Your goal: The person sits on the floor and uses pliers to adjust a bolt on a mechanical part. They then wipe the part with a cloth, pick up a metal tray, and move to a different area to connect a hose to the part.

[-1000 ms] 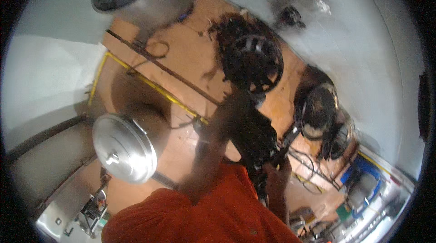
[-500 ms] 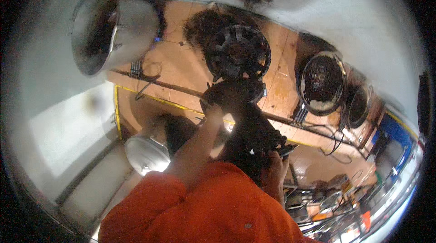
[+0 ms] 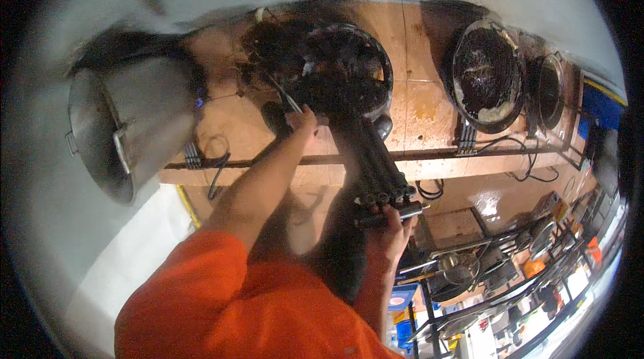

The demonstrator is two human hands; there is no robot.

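A black, sooty gas burner (image 3: pixel 367 148) is tilted between my hands, its pipes running back toward me from its far end. My right hand (image 3: pixel 390 228) is closed around the valve bar at its near end. At the far left edge, my left hand (image 3: pixel 305 123) is closed on the burner by a thin pale metal strip (image 3: pixel 287 99); soot and shadow hide the exact grip. That far end overlaps a black round stove ring (image 3: pixel 384 57) on the orange tiled counter (image 3: pixel 419 97). Whether the two touch, I cannot tell.
A large steel pot (image 3: pixel 151 114) lies on its side at left. At right are a crusted round burner well (image 3: pixel 488 77) and another dark round one (image 3: pixel 550 94). Black hoses (image 3: pixel 526 158) hang at the counter's front rail (image 3: pixel 429 155). A rack with pans (image 3: pixel 463 268) stands at lower right.
Both hands have carried the burner away from me, so its far end now overlaps the stove ring. My left arm has stretched out farther. The head view has shifted.
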